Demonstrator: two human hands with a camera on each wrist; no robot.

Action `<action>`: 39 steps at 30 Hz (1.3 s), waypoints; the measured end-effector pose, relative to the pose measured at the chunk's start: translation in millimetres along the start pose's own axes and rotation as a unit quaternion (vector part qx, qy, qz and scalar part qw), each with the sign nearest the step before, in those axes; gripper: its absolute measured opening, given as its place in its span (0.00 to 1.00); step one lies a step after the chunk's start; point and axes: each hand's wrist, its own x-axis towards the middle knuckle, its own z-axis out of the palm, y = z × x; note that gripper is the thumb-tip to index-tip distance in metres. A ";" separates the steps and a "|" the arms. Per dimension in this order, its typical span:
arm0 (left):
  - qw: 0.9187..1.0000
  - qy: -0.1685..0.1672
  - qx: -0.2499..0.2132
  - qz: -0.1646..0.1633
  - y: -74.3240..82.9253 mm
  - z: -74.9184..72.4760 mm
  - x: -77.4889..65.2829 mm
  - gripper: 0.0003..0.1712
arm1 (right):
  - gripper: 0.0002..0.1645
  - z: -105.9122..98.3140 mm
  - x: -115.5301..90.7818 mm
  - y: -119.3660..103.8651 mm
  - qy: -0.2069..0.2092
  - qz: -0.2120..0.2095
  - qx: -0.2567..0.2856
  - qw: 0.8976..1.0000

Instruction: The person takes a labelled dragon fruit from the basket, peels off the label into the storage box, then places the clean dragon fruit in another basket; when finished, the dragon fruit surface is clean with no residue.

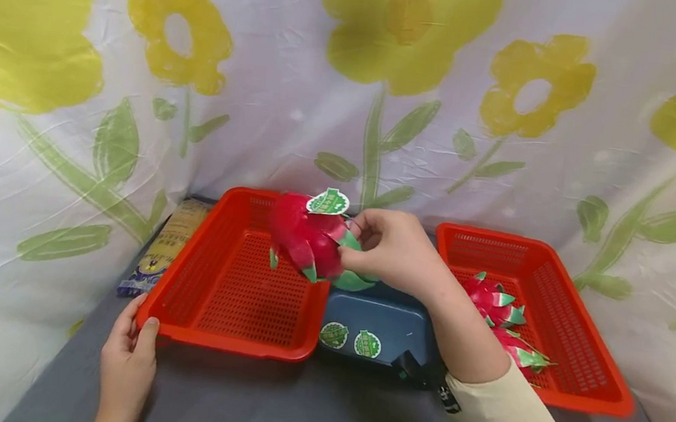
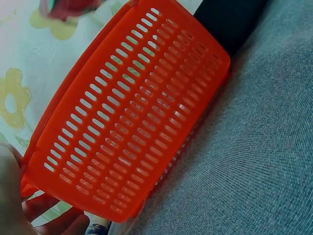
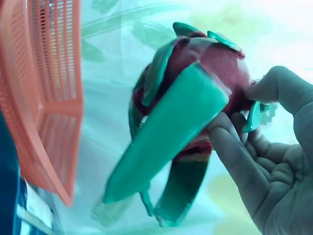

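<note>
A red dragon fruit with green-tipped scales hangs in the air over the right side of the left red basket. My right hand pinches it at its leafy end, and a green and white sticker shows on its upper side. In the right wrist view the thumb and fingers hold the dragon fruit, its long green scales pointing down. At the left basket's near left corner, my left hand grips the rim; the left wrist view shows its fingers bent around the basket's corner.
A second red basket on the right holds dragon fruits. Between the baskets sits a dark blue tray with two round green stickers. A yellow packet lies left of the left basket. Behind hangs a flowered cloth.
</note>
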 end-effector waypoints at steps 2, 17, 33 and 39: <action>1.000 0.002 0.003 -0.001 -1.1 0.1 -0.2 0.29 | 0.10 -10.3 -20.5 0.7 -0.002 0.008 0.003 1.000; 1.000 -0.003 0.013 -0.018 -0.7 -1.5 0.3 0.30 | 0.12 -5.6 -145.3 35.5 -0.122 0.075 0.052 0.988; 1.000 0.008 -0.009 0.014 -2.9 2.3 -0.9 0.29 | 0.12 48.6 -153.4 105.0 -0.154 0.076 0.001 0.985; 1.000 -0.005 -0.009 -0.005 3.0 -2.8 -2.1 0.30 | 0.14 51.2 -155.0 116.7 -0.108 0.070 -0.009 0.992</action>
